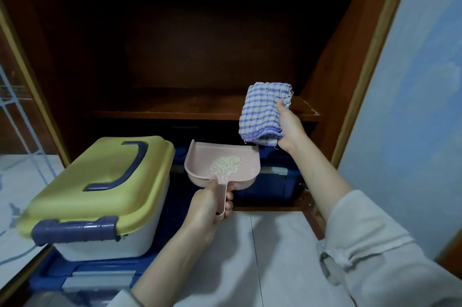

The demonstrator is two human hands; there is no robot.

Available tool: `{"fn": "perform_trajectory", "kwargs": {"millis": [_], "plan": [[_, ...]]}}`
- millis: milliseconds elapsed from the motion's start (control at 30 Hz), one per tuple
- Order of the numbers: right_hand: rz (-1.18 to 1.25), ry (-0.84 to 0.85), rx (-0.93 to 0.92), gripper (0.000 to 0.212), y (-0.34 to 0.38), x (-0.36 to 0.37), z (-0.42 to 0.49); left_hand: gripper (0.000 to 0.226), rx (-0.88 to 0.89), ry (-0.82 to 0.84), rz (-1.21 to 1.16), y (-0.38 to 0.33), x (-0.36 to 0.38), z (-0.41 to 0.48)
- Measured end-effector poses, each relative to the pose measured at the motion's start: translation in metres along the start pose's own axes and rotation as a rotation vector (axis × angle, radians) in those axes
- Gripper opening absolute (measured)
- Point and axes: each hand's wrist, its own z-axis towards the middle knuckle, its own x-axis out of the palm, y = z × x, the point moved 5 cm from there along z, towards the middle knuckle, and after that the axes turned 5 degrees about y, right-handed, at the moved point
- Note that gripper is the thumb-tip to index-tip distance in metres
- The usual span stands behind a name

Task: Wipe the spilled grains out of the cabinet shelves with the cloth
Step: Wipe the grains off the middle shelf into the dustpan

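Left hand grips the pink dustpan holding grains beside a yellow-lidded box, while right hand clutches the checked cloth at the shelf edge.

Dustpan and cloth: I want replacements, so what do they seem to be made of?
The dustpan looks like moulded pink plastic, smooth and matte. The cloth looks like woven cotton, blue-and-white check, crinkled, with frayed threads at its edges.
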Motion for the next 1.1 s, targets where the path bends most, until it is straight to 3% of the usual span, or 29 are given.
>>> {"fn": "perform_trajectory", "kwargs": {"millis": [267, 567, 633, 767, 900, 1000, 1100], "plan": [[0.132, -0.160, 0.081, 0.030, -0.040, -0.044, -0.051, 0.036, -0.039, -0.016, 0.032, 0.016, -0.020, 0.007], [0.062, -0.425, 0.164, 0.029, -0.122, -0.086, -0.101, 0.044, -0.076, -0.015, 0.051, 0.039, -0.029, 0.014], [-0.080, -0.414, 0.183, 0.017, -0.138, -0.089, -0.108, 0.045, -0.089, -0.016, 0.074, 0.046, -0.032, 0.016], [-0.723, -0.356, 0.072, 0.028, -0.160, -0.089, -0.114, 0.044, -0.078, 0.024, 0.102, 0.052, -0.034, 0.019], [-1.414, -0.101, 0.076, 0.043, -0.195, -0.075, -0.118, 0.045, -0.083, 0.032, 0.106, 0.053, -0.033, 0.022], [-1.618, 0.158, 0.028, 0.057, -0.217, -0.060, -0.132, 0.046, -0.113, 0.013, 0.118, 0.053, -0.032, 0.024], [-1.624, 0.209, -0.027, 0.063, -0.221, -0.059, -0.139, 0.044, -0.130, 0.011, 0.145, 0.055, -0.030, 0.021]]}}
